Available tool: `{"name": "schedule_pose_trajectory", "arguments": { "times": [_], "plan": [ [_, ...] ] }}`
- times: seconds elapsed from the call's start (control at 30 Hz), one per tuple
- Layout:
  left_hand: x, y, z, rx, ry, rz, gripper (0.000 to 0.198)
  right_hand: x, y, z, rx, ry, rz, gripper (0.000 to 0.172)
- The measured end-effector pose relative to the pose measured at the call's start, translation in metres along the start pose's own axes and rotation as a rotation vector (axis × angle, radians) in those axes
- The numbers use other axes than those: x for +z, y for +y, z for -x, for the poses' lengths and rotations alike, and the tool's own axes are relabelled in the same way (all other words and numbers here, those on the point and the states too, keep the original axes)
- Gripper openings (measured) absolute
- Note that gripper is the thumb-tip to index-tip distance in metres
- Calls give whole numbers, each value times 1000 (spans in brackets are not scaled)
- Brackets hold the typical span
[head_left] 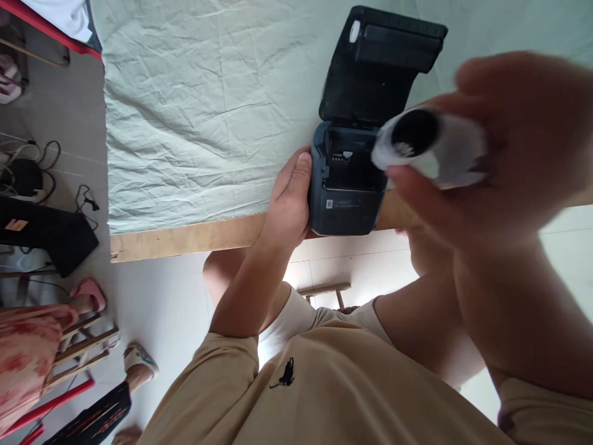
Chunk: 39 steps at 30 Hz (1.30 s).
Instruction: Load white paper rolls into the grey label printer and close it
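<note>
A dark blue-black label printer (352,213) lies at the table's front edge with its lid (370,80) swung back and its inner bay showing. My left hand (291,191) is closed round the printer's left side, thumb along the edge. In my right hand (504,142), blurred by motion, is a white label roll (456,148) with a black core, pinched between thumb and fingers. The roll is raised over the right side of the bay, nearer the camera than the printer, and it covers part of that side.
A pale green cloth (199,117) covers the table, whose wooden edge (185,238) runs along the front. At the left on the floor are a black bag-like object (46,232), cables, and wooden stools (83,346). Other people's legs and feet show at lower left.
</note>
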<state>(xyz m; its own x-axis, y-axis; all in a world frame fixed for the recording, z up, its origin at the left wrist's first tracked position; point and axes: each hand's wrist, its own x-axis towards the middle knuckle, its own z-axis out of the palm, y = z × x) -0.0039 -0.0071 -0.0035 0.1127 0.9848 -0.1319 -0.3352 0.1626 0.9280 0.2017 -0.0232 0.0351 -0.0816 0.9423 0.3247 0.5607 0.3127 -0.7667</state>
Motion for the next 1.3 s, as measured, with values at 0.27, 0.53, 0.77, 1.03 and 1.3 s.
{"name": "schedule_pose_trajectory", "arguments": {
  "times": [0.27, 0.53, 0.77, 1.03, 1.3],
  "plan": [
    [3, 2, 1, -2, 14, 2, 30, 24, -4, -17, -193, 27, 386, 15],
    [1, 4, 1, -108, -123, 236, 47, 29, -2, 8, -566, 145, 369, 13],
    [-6, 4, 3, -44, -159, 34, 29, 30, 10, 12, -596, 235, 195, 20],
    [-4, 8, 4, -41, -126, -77, 48, 12, 2, -9, -293, 230, 117, 59],
    [0, 9, 7, -76, -92, -38, 52, 33, 17, 8, -176, 296, -215, 29]
  ]
}}
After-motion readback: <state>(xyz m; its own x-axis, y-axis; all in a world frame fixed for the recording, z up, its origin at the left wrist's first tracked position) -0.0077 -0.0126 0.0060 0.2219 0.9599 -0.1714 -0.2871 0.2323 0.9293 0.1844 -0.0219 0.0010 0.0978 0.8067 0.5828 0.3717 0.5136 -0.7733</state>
